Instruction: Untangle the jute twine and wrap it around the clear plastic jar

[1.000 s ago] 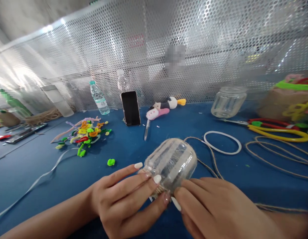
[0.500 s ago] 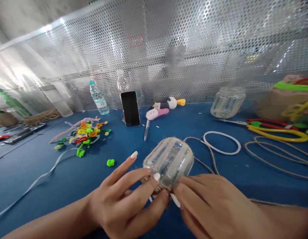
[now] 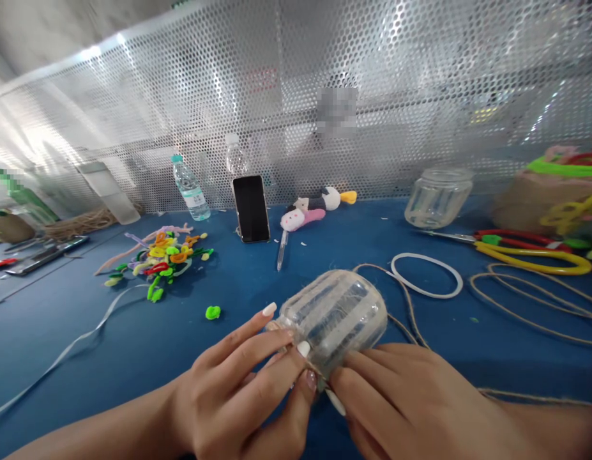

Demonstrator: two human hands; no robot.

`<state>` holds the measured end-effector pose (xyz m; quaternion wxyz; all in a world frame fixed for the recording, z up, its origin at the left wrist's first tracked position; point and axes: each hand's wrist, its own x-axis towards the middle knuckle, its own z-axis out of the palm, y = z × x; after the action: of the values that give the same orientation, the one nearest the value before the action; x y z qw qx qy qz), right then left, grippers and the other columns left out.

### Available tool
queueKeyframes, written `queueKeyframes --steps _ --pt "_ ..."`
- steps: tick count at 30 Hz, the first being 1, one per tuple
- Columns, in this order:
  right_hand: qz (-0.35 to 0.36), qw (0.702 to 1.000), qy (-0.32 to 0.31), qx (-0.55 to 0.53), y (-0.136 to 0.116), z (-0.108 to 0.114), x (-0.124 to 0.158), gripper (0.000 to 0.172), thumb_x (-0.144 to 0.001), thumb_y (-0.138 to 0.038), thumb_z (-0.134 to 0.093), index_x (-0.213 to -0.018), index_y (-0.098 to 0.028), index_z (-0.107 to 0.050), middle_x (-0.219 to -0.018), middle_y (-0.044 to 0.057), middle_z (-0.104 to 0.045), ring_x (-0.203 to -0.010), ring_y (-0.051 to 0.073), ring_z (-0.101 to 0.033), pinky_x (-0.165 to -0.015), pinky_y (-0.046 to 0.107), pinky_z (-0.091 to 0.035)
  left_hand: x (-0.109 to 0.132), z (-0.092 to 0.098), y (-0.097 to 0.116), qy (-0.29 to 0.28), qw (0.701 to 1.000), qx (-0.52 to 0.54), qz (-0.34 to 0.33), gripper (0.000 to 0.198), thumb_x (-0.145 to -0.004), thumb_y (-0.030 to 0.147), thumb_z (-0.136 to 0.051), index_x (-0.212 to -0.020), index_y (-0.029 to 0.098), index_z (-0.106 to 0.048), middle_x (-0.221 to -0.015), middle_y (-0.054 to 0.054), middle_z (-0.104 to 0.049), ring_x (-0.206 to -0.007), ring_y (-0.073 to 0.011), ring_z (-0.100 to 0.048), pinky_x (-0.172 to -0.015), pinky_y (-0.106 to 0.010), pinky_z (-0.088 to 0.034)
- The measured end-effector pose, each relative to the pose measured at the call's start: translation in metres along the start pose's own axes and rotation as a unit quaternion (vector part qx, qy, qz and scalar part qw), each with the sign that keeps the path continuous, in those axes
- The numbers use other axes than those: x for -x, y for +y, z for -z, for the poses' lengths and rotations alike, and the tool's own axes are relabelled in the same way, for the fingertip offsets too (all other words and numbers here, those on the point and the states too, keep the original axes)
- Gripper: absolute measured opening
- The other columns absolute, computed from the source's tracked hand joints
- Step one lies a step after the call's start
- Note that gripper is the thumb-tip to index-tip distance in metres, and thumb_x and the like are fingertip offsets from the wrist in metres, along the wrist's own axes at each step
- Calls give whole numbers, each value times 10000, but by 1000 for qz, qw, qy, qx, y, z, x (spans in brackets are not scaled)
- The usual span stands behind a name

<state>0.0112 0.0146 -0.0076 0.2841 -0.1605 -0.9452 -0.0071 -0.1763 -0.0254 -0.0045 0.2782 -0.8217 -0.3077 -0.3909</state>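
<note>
A clear ribbed jar (image 3: 338,313) lies on its side just beyond my fingers, its neck toward me. Twine shows around the neck, mostly covered by my fingers. My left hand (image 3: 248,390) is closed on the neck, thumb below and fingers above. Pressed against the jar's near right side, my right hand (image 3: 401,402) has its fingers curled together at the neck; it seems to pinch the twine, though the fingertips are partly hidden. Loose twine (image 3: 410,313) runs out behind the jar to the right.
A white ring (image 3: 427,295) and scissors (image 3: 530,259) lie to the right, near another clear jar (image 3: 439,198). A phone (image 3: 251,209), a pen (image 3: 281,250) and a water bottle (image 3: 190,188) are behind. Colourful pipe-cleaner pieces (image 3: 161,255) are heaped left, with a white ribbon (image 3: 80,345).
The jar has turned and shifted slightly to the right, its neck now angled more toward my left hand. Both hands stay on it, the left fingers shifting slightly.
</note>
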Motion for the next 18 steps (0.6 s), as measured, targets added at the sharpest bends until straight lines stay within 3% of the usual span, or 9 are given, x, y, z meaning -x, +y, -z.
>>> queueKeyframes --steps 7,13,18 --pt "24 1000 3 18 -2 -4 -1 226 -846 -62 -319 -758 -191 -482 -635 -17 -568 -521 127 -484 -479 272 -302 4 4 -1 -23 1000 -8 -10 175 -785 63 -573 -663 156 -655 -760 3 -709 -856 -158 -666 -904 -355 -543" --pt "69 995 -14 72 2 -1 -1 228 -882 -83 -278 -842 -163 -488 -685 5 -580 -536 131 -485 -469 272 -301 1 11 -6 -46 998 -8 -42 183 -808 61 -550 -695 148 -665 -786 -4 -720 -881 -142 -666 -907 -270 -535" --pt "107 986 -39 120 4 -1 -1 260 -880 -86 -266 -906 -147 -517 -713 25 -601 -567 156 -507 -492 287 -336 2 12 -7 -41 998 -19 -48 147 -794 97 -570 -695 179 -641 -799 12 -716 -833 -155 -678 -793 -273 -594"
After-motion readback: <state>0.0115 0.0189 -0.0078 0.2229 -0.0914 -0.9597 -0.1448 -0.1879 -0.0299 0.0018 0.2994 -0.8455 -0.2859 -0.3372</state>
